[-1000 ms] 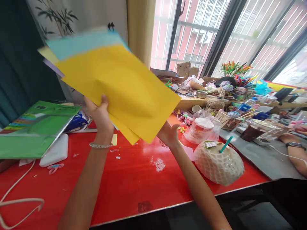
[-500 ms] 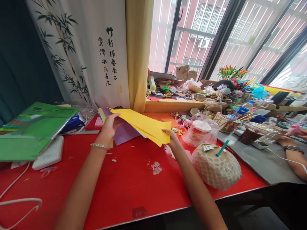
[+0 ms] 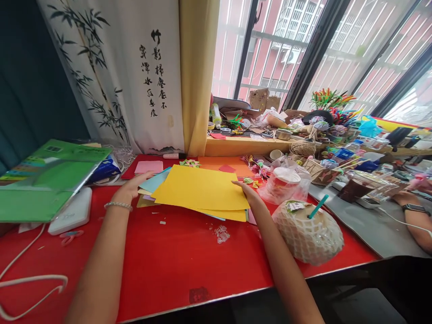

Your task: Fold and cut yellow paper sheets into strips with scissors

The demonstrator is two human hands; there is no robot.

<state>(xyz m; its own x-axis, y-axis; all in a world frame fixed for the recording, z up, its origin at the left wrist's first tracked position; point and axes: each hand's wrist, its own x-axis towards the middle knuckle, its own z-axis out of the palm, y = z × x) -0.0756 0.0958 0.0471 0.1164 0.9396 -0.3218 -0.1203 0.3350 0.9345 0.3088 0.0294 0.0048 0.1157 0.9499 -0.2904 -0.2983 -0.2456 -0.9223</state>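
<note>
A loose stack of coloured paper, with yellow sheets (image 3: pixel 202 189) on top, lies over the red table in front of me. Blue paper (image 3: pixel 155 181) and purple and tan edges stick out at its left. My left hand (image 3: pixel 127 189), with a beaded bracelet on the wrist, is at that left side, fingers stretched out along the sheets' edges. At the right end, my right hand (image 3: pixel 249 194) grips the stack's edge, thumb on top of the yellow sheet; its other fingers are hidden beneath.
Right of the stack stand a net-wrapped coconut (image 3: pixel 308 234) with a straw and a bagged paper cup (image 3: pixel 285 177). Pink paper (image 3: pixel 148 167) and a marker (image 3: pixel 173 156) lie behind. A green packet (image 3: pixel 50 180) is at left. Another person's wrist (image 3: pixel 416 220) shows far right.
The yellow sheets have come down flatter and spread toward me. My left hand has moved left from the top sheets to the stack's left edge, uncovering the pink paper and marker behind.
</note>
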